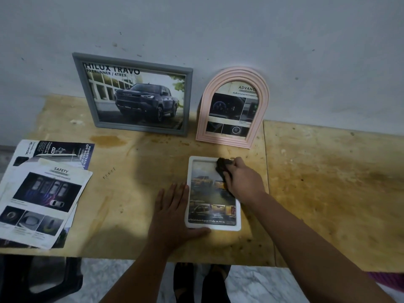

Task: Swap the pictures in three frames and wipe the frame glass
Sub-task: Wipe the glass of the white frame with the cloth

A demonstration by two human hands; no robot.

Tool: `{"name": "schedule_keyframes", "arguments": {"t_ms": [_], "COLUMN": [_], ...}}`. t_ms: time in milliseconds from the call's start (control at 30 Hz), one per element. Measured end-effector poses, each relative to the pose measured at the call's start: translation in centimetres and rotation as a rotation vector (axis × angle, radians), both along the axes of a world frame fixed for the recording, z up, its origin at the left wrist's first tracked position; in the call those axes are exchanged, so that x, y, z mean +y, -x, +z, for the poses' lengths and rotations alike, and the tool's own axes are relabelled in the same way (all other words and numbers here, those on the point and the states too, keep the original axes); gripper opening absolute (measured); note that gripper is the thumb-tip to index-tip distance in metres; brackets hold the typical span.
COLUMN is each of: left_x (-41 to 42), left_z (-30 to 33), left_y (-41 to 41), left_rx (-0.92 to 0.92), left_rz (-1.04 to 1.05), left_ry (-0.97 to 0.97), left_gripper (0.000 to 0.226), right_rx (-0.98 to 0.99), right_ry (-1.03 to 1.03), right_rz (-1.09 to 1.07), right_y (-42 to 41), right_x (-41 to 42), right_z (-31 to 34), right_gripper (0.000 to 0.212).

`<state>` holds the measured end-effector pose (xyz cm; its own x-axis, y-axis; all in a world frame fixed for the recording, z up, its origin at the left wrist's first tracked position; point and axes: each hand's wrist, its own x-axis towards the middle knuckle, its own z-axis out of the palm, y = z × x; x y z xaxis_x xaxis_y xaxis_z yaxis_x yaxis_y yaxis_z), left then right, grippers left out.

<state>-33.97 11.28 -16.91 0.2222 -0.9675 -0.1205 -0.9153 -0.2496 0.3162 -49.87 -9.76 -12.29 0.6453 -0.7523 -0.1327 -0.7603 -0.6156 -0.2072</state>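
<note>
The work surface is a bare plywood table (306, 182), stained and pitted, pushed against a pale grey wall (218, 29) marked with small spots. A seam splits the tabletop into two boards at the right. Below the near edge, a marbled floor (262, 285) and a dark stool (43, 278) are visible.

A white frame (213, 227) lies flat near the front edge, holding a picture of yellow pickup trucks. The right hand (242, 180) grips a dark cloth (222, 166) and presses it on the glass at the frame's upper right corner. The left hand (172, 213) lies flat on the table, fingers straight, against the frame's left edge; the thumb runs along the bottom edge.

A grey frame (87, 92) leans on the wall, reading "HILUX TRAVO PRERUNNER / 4TREX"; the truck grille reads "TOYOTA". Just beside it stands a pink arched frame (232, 138), its picture headed "ADVANC", the rest cut off.

Loose brochure pages (43, 193) lie at the left, well apart from the white frame. Legible text: "SAFETY", "POWERTRAIN", "OFF-ROAD".
</note>
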Motion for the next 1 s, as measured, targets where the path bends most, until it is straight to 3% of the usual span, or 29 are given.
{"name": "schedule_keyframes", "arguments": {"t_ms": [267,467,633,833,1000], "left_x": [0.0,0.0,0.0,-0.1,-0.1], "left_z": [-0.1,-0.2,-0.1,0.0,-0.1], "left_y": [0.0,-0.1,-0.1,0.0,0.1], "left_rx": [0.002,0.000,0.004,0.018,0.010], "left_rz": [-0.001,-0.009,-0.002,0.000,-0.002], "left_ry": [0.012,0.038,0.034,0.031,0.034], "left_gripper": [0.133,0.133,0.136,0.134,0.134], "right_rx": [-0.014,-0.068,-0.230,0.137,0.243], "right_ry": [-0.103,-0.369,-0.140,0.055,0.114], "right_rz": [-0.093,-0.050,-0.137,0.014,0.049], "right_y": [2.1,2.9,0.4,-0.4,-0.2], "right_x": [7.7,10.2,4.1,2.2,3.2], "right_z": [0.4,1.9,2.8,0.8,0.8], "right_gripper": [0.035,0.037,0.032,0.045,0.059]}}
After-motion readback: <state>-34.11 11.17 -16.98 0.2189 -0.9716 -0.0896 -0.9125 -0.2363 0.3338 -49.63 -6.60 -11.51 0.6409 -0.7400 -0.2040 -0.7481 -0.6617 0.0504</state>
